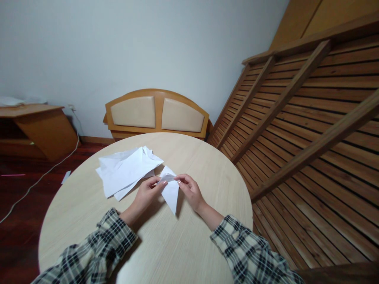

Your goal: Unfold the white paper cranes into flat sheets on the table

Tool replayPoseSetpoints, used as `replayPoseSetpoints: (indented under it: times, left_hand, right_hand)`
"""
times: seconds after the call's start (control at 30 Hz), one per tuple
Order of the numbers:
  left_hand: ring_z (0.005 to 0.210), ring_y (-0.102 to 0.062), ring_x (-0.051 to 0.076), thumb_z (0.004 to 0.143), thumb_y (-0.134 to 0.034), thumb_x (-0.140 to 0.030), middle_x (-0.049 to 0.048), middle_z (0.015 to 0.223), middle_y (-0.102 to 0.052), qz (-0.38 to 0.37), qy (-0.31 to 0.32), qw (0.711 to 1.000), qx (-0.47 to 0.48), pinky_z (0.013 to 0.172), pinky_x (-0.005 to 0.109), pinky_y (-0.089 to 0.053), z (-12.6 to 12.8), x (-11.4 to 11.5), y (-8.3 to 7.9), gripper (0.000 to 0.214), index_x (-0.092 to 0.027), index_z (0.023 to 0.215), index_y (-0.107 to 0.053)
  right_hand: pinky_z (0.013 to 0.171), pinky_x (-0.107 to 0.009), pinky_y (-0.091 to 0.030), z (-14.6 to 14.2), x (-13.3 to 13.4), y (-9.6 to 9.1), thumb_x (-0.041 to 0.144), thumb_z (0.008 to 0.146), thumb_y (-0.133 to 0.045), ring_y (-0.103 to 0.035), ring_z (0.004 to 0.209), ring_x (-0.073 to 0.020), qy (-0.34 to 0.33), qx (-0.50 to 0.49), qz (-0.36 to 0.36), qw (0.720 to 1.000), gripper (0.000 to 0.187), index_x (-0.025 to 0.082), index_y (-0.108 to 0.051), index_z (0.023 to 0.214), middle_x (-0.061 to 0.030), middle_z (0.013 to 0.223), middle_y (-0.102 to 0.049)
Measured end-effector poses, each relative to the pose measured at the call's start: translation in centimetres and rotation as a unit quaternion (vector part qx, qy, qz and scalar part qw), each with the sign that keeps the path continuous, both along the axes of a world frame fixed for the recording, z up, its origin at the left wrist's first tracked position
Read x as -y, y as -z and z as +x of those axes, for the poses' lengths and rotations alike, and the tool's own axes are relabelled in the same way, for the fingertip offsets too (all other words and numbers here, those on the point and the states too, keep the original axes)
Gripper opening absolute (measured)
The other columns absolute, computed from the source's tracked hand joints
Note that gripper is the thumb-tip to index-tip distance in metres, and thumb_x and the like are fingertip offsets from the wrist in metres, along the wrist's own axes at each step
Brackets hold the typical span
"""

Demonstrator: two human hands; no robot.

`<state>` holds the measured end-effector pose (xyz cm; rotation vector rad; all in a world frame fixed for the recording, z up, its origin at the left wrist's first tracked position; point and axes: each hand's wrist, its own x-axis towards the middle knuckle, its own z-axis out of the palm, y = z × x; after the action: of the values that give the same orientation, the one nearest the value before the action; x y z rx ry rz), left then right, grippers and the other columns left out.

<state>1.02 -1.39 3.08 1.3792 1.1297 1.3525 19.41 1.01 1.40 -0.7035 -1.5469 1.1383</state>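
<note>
A folded piece of white paper (171, 196) is held between my two hands, above the round table. One pointed end of it hangs toward me, and another tip points away. My left hand (147, 193) pinches its left edge between thumb and fingers. On the opposite side, my right hand (191, 191) pinches the paper near its upper right edge. Just left of the folded paper lies a loose pile of white paper sheets (127, 169), overlapping at different angles. The fingers partly cover the folds in the middle.
The round pale wood table (207, 165) fills the middle. Behind it stands a wooden headboard (159, 114) with two cream panels. A slatted wooden frame (284, 130) leans along the right. At left are a wooden desk (53, 130) and a white cable (38, 185) on the dark red floor.
</note>
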Motion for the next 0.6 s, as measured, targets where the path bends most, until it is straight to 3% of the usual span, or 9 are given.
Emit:
replayPoseSetpoints:
  times: [0.1,0.2,0.27,0.37,0.6]
  left_hand:
    - [0.094,-0.055,0.025,0.073,-0.074,-0.035,0.0093,0.095,-0.06,0.073,-0.075,0.994,-0.026,0.087,0.039,-0.044,-0.2,-0.11,-0.05,0.016,-0.02,0.068,-0.072]
    - [0.109,-0.052,0.027,0.072,-0.074,-0.034,0.0102,0.111,-0.059,0.086,-0.107,0.991,-0.006,0.095,0.038,-0.042,-0.2,0.06,-0.2,0.016,-0.019,0.067,-0.072]
    - [0.097,-0.057,0.024,0.076,-0.071,-0.039,0.0107,0.106,-0.062,0.041,-0.079,0.996,0.024,0.082,0.035,-0.047,-0.07,0.31,-0.24,0.022,-0.017,0.072,-0.071]
    - [0.066,-0.056,0.017,0.079,-0.067,-0.047,0.0049,0.077,-0.063,-0.044,-0.035,0.995,0.083,0.059,0.028,-0.045,0.2,0.61,-0.14,0.031,-0.016,0.08,-0.066]
    - [0.058,-0.052,0.011,0.075,-0.073,-0.048,-0.0011,0.068,-0.059,-0.069,-0.019,0.989,0.128,0.053,0.022,-0.04,0.54,0.79,-0.21,0.034,-0.016,0.079,-0.062]
  right_hand:
    - [0.073,-0.031,-0.05,-0.36,0.13,0.04,0.036,0.089,-0.057,-0.061,0.079,-0.0164,-0.026,-0.026,-0.033,0.999,0.028,0.027,-0.059,0.115,-0.0012,0.086,-0.066]
    - [0.072,-0.032,-0.053,-0.61,0.27,-0.08,0.041,0.089,-0.057,-0.063,0.076,-0.0157,-0.041,-0.019,-0.049,0.998,0.029,0.025,-0.062,0.113,-0.0019,0.088,-0.067]
    - [0.074,-0.033,-0.054,-0.72,0.35,-0.21,0.044,0.087,-0.06,-0.064,0.078,-0.0158,-0.047,-0.014,-0.058,0.997,0.029,0.024,-0.065,0.107,-0.0029,0.093,-0.069]
    - [0.074,-0.033,-0.055,-0.8,0.42,-0.32,0.05,0.086,-0.06,-0.065,0.075,-0.0154,-0.051,-0.012,-0.067,0.996,0.032,0.022,-0.068,0.101,-0.0027,0.09,-0.068]
    - [0.057,-0.026,-0.046,-0.8,0.33,-0.18,0.049,0.085,-0.061,-0.053,0.061,-0.012,-0.025,0.048,-0.032,0.998,0.031,0.019,-0.068,0.083,0.0,0.07,-0.059]
